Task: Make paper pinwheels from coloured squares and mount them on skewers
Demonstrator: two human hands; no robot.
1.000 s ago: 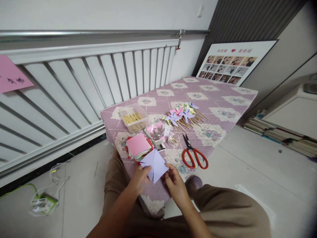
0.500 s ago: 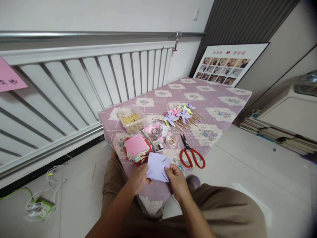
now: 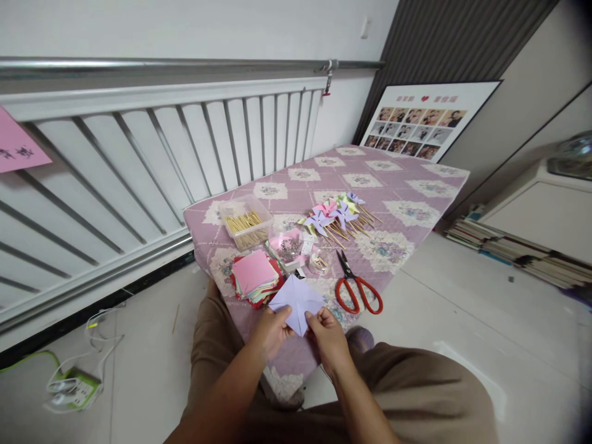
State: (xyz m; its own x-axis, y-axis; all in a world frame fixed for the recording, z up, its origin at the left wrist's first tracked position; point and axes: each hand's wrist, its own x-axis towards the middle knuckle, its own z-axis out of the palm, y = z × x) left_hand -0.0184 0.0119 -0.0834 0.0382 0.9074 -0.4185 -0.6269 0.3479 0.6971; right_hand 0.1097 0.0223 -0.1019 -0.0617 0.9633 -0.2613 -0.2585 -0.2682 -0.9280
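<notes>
A square sheet of lilac paper (image 3: 298, 296) with slits running in from its corners is held above the near end of the table, one corner pointing away from me. My left hand (image 3: 272, 330) pinches its lower left edge between thumb and fingers. On the lower right edge, my right hand (image 3: 324, 327) grips it the same way. Just beyond lies a stack of coloured paper squares (image 3: 254, 271), pink on top. Red-handled scissors (image 3: 354, 287) rest to the right, blades pointing away. Farther back, several finished paper pinwheels (image 3: 335, 213) on sticks lie in a pile.
A clear plastic box (image 3: 247, 222) holds short wooden sticks. Beside it are a tub of small metal pins (image 3: 289, 246) and a small round container (image 3: 320, 262). The floral tablecloth (image 3: 398, 179) covers the table. A radiator (image 3: 208, 142) runs along the left wall.
The lilac sheet has been turned from lying square to a diamond position. Both hands have shifted their hold along its edges and still pinch it.
</notes>
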